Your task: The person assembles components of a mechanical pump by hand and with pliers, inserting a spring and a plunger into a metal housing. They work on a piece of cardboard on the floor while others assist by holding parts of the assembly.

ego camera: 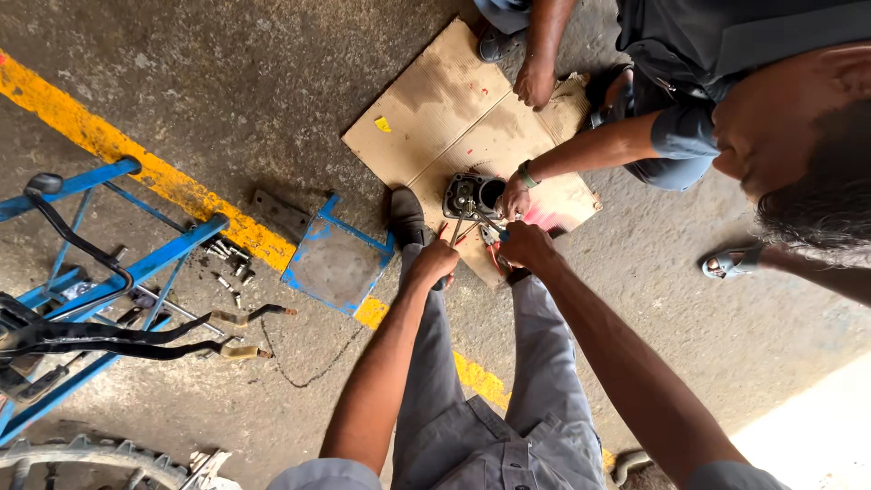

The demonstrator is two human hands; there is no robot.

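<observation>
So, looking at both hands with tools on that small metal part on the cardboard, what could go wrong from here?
1. The co-worker's hand steadies the metal part right beside the tool tips; a slip of the left hand or right hand could hit those fingers.
2. The part rests on loose cardboard, so it may shift under force.
3. Small bolts lie scattered near the blue frame and could get lost.

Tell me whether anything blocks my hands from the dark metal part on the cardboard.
Nothing blocks them. The left hand and right hand already reach the dark round metal part with pliers; a co-worker's hand steadies its right side.
</observation>
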